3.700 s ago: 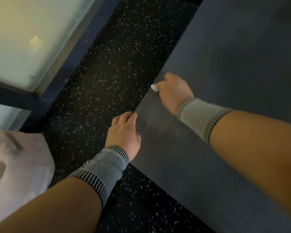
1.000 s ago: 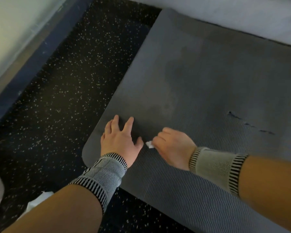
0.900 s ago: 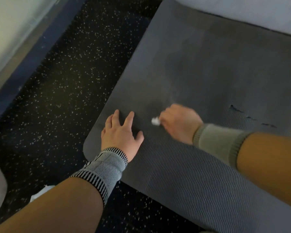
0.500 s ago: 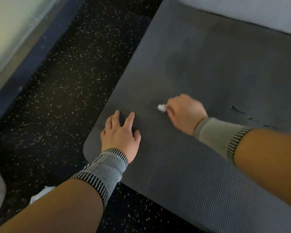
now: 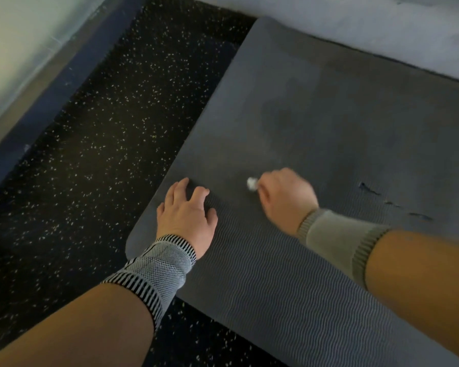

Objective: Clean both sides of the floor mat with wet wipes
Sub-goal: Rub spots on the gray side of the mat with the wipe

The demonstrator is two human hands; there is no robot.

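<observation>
grey floor mat (image 5: 329, 115) under flat left hand (image 5: 186, 215); right hand (image 5: 286, 197) fingers pinch white wet wipe (image 5: 252, 183) on it.

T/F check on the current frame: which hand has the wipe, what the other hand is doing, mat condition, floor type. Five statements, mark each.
1. The right hand grips a small balled-up white wet wipe. True.
2. The left hand is lifted clear of the floor mat. False: it rests on the mat near the rounded corner, fingers spread.
3. The mat has small tears to the right of the right hand. True: short dark rips show there.
4. The mat lies on pale wooden boards. False: it lies on a black speckled floor.
5. The wipe lies loose on the speckled floor. False: the right hand holds it over the mat.
</observation>
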